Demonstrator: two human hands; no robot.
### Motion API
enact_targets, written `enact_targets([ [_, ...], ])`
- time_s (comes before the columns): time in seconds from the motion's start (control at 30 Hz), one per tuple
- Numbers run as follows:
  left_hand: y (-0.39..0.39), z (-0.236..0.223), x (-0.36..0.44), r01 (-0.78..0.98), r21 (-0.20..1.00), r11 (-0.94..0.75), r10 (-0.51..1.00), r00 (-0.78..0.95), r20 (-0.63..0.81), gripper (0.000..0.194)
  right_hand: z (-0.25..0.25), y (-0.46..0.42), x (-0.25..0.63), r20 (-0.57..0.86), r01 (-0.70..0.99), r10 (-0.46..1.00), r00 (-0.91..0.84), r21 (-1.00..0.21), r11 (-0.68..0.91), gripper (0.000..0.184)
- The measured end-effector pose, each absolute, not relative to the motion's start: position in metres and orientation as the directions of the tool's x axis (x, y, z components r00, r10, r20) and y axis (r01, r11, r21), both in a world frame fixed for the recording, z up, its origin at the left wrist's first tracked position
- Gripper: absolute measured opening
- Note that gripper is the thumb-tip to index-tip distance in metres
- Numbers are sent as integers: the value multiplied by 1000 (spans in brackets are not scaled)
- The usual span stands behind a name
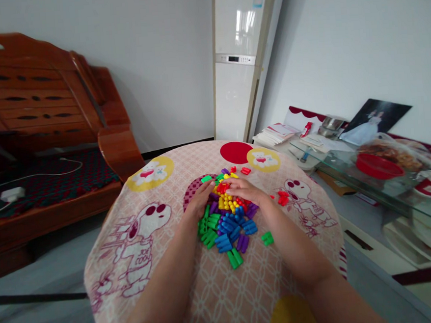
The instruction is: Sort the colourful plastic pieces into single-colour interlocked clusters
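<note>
A heap of small plastic toy pieces, each like joined knobbed cylinders, lies on a round table. My left hand [202, 199] rests along the heap's left side, fingers stretched forward beside green pieces [206, 224]. My right hand [245, 191] reaches over the right side with fingers extended, touching red and yellow pieces [224, 202]. Neither hand appears to grip a piece, though the palms are hidden. Blue pieces [224, 243] and purple pieces [242, 243] lie at the near side. A green piece [267, 238] and red pieces [283, 198] sit apart on the right.
A pink patterned tablecloth [225, 298] with cartoon dogs covers the table. To the left stands a wooden bench [34, 100] with a white charger [13, 195]. A glass shelf [334, 165] at right holds papers, a red bowl [380, 165] and a photo. Behind is a tall white cabinet unit [235, 98].
</note>
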State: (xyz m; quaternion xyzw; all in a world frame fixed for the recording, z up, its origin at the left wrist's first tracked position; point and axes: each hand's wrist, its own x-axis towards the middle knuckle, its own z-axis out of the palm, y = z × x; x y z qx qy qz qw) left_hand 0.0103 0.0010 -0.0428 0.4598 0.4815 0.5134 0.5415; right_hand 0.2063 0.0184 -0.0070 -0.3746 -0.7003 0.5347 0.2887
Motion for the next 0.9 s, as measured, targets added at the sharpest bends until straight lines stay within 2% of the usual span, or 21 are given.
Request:
enact_targets([
  [0.1,-7,-31,7,-164,980,109,987,133,-88,61,3,3,211,25,183,742,-670,-963,198,52],
  [0.27,-20,-9,3,-198,980,-1,939,336,69,55,30,-29,236,40,216,663,-748,-929,300,40],
  [0.33,-23,-1,0,-147,989,-17,903,423,78,52,39,-41,246,56,249,636,-770,-891,380,33],
  [0.43,-27,9,-8,-11,1000,0,828,561,6,48,45,-61,253,95,268,586,-805,-822,502,25],
  [0.53,-28,14,-18,97,995,-34,787,616,-32,46,42,-87,240,192,277,605,-773,-756,593,23],
  [0.63,-28,14,-25,118,988,-100,823,568,16,42,27,-118,206,319,352,586,-745,-558,751,20],
  [0.73,-26,9,-28,112,984,-136,866,496,63,40,4,-142,168,235,393,447,-863,-242,887,19],
  [0.83,-23,2,-28,105,989,-100,891,452,42,47,-11,-143,146,166,428,418,-893,27,903,18],
  [0.9,-21,-3,-28,79,993,-83,909,415,43,54,-14,-129,144,178,501,480,-859,103,859,21],
])
